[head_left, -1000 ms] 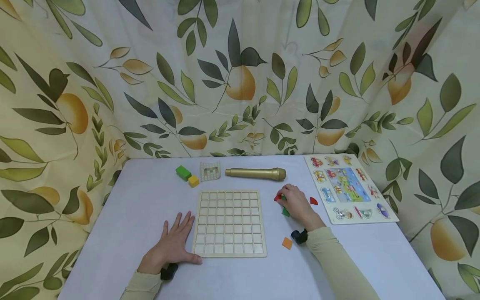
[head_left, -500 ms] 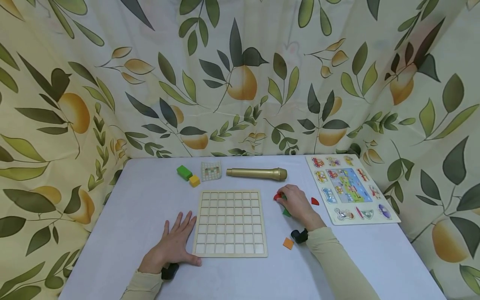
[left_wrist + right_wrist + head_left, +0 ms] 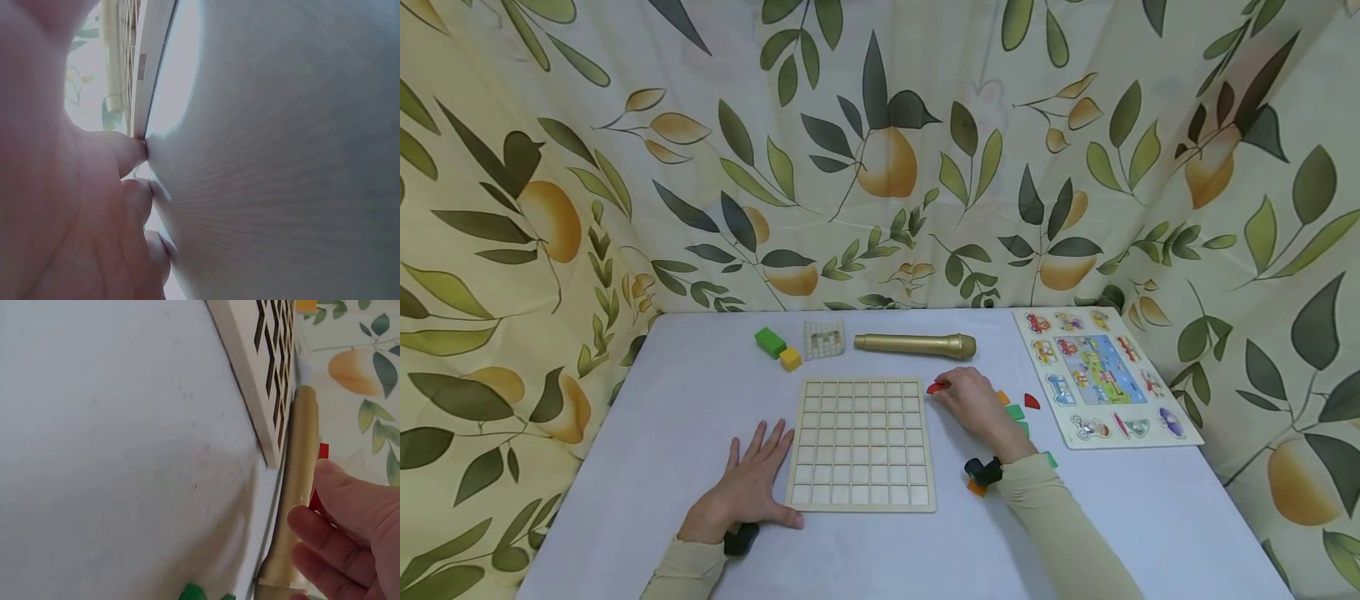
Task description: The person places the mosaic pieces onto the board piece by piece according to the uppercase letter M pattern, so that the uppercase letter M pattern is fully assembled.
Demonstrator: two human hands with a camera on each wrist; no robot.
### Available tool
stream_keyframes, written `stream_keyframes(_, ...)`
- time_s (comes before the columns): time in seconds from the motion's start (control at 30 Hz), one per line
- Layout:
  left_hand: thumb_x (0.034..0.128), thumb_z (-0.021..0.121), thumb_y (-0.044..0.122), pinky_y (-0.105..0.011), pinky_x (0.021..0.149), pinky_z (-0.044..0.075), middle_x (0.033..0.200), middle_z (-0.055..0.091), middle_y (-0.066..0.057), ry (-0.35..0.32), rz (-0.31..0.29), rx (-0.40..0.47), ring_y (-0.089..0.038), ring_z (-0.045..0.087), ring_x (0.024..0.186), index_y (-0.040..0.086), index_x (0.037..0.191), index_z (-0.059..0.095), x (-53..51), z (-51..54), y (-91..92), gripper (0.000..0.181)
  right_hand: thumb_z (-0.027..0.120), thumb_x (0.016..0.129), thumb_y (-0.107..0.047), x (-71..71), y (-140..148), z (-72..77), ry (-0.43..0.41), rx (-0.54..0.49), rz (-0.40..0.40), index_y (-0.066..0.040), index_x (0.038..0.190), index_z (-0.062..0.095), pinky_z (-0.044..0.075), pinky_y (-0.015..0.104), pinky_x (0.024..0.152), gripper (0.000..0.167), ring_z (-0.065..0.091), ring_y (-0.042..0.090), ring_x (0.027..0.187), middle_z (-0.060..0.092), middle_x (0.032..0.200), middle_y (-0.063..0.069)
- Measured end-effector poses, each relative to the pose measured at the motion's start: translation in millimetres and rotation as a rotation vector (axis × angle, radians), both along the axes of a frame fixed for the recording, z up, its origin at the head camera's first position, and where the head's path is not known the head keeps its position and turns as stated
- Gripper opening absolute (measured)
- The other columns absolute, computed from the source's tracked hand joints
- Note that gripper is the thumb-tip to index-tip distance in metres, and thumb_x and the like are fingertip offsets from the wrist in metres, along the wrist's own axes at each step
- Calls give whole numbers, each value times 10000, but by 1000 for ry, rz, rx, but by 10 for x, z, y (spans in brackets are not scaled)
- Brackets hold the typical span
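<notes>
Between its thumb and fingers my right hand pinches a small red piece, just off the upper right corner of the wooden grid board. In the right wrist view the red piece sticks out past the thumb of the hand. My left hand lies with fingers spread at the board's left edge, its thumb by the lower left corner. In the left wrist view the fingertips of that hand touch the table beside the board.
Green and orange pieces lie around my right forearm, with a red piece farther right. Behind the board are a green block, a yellow block, a patterned card and a gold microphone. A picture puzzle lies at right.
My right hand has moved left toward the board with the red piece, uncovering green and orange pieces. My left hand has stayed in place.
</notes>
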State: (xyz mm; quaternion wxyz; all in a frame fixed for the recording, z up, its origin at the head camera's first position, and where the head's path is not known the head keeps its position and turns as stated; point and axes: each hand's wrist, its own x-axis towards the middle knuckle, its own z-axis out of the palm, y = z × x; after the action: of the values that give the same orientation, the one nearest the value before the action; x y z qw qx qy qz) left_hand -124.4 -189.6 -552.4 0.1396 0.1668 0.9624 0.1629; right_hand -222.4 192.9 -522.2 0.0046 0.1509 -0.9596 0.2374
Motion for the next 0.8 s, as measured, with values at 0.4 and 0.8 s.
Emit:
stream_keyframes(0.4,470,742,832,-670,1068,-58,1621,92,-98,-7,8,-2,-354,-57,1461,104,1563,224,-23,-34,-1,1412,730,902,-222,11,-328,25,-56,-87,7,-49,1107,733,455,411,923,268,542,225,1066,676,1086,51)
stream_keyframes(0.8,484,759,811,-667,1070,-56,1621,93,-97,-15,10,6,-359,-50,1461,104,1561,232,-9,2,3,1392,761,872,-222,35,-610,11,-11,-94,81,-63,1035,744,470,360,819,228,567,192,942,676,934,0)
